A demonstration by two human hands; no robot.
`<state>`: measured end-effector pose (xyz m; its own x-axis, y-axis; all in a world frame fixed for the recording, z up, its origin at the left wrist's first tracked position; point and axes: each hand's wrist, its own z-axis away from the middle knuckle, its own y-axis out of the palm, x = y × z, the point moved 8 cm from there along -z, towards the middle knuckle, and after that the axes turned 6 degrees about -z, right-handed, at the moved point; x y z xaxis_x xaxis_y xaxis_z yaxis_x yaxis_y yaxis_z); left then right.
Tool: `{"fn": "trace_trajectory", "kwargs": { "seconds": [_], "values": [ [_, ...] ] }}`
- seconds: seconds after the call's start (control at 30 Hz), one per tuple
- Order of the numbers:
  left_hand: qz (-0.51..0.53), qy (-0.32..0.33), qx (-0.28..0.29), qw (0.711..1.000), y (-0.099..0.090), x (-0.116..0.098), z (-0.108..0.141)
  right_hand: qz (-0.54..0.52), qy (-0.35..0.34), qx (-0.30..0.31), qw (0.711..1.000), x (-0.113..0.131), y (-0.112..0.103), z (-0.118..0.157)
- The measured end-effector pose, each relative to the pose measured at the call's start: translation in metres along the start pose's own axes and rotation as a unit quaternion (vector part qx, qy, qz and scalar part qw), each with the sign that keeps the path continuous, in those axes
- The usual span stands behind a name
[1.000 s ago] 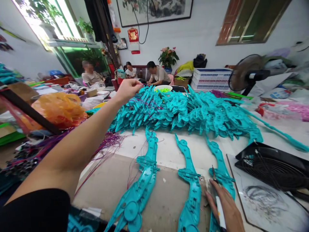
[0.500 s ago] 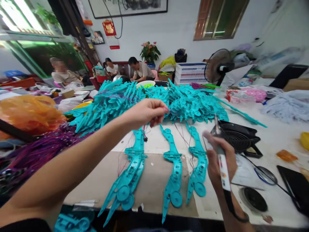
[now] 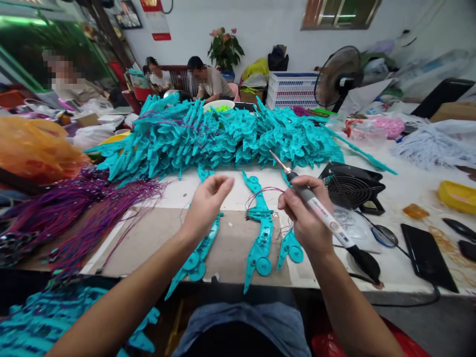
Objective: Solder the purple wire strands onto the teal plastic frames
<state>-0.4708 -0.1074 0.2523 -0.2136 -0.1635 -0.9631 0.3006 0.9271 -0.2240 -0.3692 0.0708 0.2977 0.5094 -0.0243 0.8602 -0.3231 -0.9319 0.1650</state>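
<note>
My right hand (image 3: 310, 213) is closed around a soldering iron (image 3: 320, 210), its bare metal tip pointing up and left towards the pile. My left hand (image 3: 208, 203) is raised over the left turquoise plastic pieces (image 3: 195, 263), thumb and fingers together; whether anything is pinched there is hidden. Between my hands lies one long turquoise plastic piece (image 3: 260, 233) with a round disc near its lower end. Thin dark red wires (image 3: 266, 190) arch over it towards my right fingers; contact cannot be made out. Another turquoise piece (image 3: 292, 245) is partly covered by my right hand.
A large pile of turquoise pieces (image 3: 223, 139) spans the table's back. Bundles of purple wires (image 3: 100, 223) lie left. At right are a black fan unit (image 3: 351, 188), a black tablet-like slab (image 3: 427, 258) and a yellow tray (image 3: 459, 196). Several people sit beyond the table.
My left hand has moved lower, back towards me. My right hand has come left, and the iron now slants leftward. Red wires now show over the middle piece. The view has tilted down.
</note>
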Motion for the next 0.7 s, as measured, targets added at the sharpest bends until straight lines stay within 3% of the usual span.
{"fn": "trace_trajectory", "kwargs": {
  "seconds": [0.03,0.07,0.13,0.2,0.27,0.37,0.5,0.7],
  "values": [
    [0.019,-0.056,0.007,0.998,0.000,0.021,0.004,-0.009,-0.001,0.010,1.000,0.003,0.002,0.000],
    [0.046,-0.115,0.051,0.991,0.008,0.040,0.008,-0.017,0.002,0.020,1.000,0.005,0.004,0.001],
    [0.125,-0.201,0.189,0.953,0.036,0.065,0.019,-0.029,0.010,0.038,0.999,0.008,0.008,0.003],
    [0.215,-0.221,0.294,0.905,0.062,0.065,0.025,-0.043,0.015,0.062,0.997,0.010,0.013,0.006],
    [0.280,-0.208,0.330,0.877,0.073,0.054,0.025,-0.057,0.015,0.087,0.994,0.013,0.016,0.011],
    [0.334,-0.196,0.300,0.872,0.068,0.039,0.024,-0.041,0.015,0.103,0.994,0.015,0.012,0.017],
    [0.362,-0.202,0.228,0.881,0.042,0.035,0.035,0.047,0.029,0.116,0.992,0.012,0.001,0.017],
    [0.303,-0.208,0.158,0.916,0.010,0.051,0.052,0.186,0.029,0.239,0.953,0.005,0.003,0.009]
  ]
}}
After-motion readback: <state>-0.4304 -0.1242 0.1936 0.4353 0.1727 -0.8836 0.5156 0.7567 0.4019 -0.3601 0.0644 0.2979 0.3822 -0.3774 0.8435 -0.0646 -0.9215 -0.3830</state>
